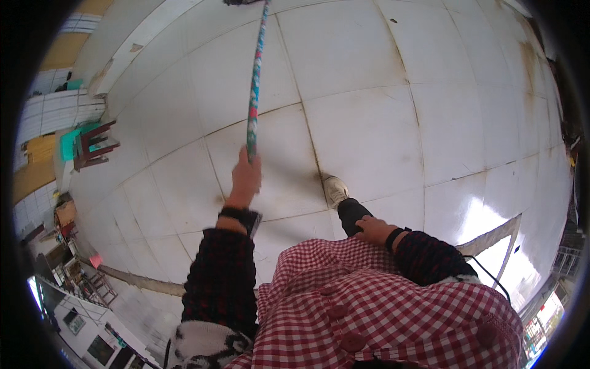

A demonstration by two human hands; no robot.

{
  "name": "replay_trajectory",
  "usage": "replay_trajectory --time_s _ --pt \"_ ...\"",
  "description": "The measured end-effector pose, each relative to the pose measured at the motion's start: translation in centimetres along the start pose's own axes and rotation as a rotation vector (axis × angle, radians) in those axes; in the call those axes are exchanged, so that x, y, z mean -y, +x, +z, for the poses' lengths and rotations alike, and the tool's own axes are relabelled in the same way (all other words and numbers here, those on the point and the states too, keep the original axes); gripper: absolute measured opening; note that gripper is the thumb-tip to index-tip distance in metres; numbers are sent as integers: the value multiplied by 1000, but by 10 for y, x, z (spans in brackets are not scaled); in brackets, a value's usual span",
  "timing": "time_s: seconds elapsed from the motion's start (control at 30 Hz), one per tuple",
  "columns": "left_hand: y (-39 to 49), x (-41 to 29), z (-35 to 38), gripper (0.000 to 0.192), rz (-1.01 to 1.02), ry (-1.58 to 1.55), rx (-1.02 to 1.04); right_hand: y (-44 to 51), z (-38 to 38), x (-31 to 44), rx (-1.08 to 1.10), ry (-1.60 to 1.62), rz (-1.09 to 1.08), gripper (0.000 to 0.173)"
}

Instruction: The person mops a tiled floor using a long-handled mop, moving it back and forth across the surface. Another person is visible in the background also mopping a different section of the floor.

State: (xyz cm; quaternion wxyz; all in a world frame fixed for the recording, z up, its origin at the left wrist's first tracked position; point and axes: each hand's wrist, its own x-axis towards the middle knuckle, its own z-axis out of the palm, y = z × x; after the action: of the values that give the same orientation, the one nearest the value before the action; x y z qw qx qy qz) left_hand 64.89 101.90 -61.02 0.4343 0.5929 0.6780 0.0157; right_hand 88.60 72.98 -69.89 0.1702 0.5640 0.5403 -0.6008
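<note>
My left hand (pixel 245 177) is wrapped around the upper end of a long handle (pixel 253 99) with a colourful flower-like pattern. The handle runs away from me to a dark head (pixel 242 2) at the top edge; too little shows to tell whether it is a broom or a mop. My right hand (pixel 374 230) rests by my dark trouser leg (pixel 354 214), at the edge of a red-and-white checked garment (pixel 322 295). Nothing shows in its loosely spread fingers. One pale shoe (pixel 336 190) stands on the tiled floor (pixel 359 124).
A dark red wooden stool (pixel 97 145) stands beside a green plastic tub (pixel 69 143) at the left. Behind a low ledge (pixel 147 281) lies a further area with furniture. A pink object (pixel 96 261) is near that ledge. Brown stains follow some tile joints.
</note>
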Motion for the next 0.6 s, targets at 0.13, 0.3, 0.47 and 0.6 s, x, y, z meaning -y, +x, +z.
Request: replay_trajectory --time_s 0.13,0.3,0.47,0.6 --pt "-118 84 -22 50 67 171 6 1 -3 18 -79 -133 -48 42" --pt "-321 171 -24 57 -76 173 49 22 15 102 -558 -242 -417 65" --pt "-521 213 -36 60 -404 115 242 26 86 210 -478 -550 -953 78" --pt "-626 221 -60 59 -593 117 241 0 186 248 204 -722 -1088 54"
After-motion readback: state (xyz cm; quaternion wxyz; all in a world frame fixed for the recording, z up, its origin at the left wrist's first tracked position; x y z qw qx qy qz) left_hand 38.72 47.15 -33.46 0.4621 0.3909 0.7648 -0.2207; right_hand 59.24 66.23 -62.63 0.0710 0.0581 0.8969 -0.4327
